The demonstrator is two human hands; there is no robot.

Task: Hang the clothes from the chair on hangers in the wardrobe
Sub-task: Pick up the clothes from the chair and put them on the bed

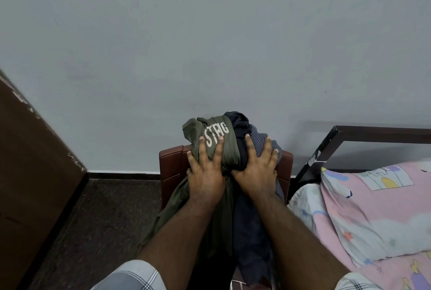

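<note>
— Where were the clothes?
— Heaped over the back of the brown chair [172, 168] by the wall. Left hand [205, 173] lay on the olive shirt [221, 147], fingers spread wide; right hand [254, 171] likewise splayed on the dark striped garment [256, 138].
— Beside it?
— Bed [373, 208], right.

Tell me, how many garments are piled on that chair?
3 that I can tell: an olive shirt on the left of the chair back, a dark navy one in the middle, a striped one rightmost. More may hide underneath.
</note>
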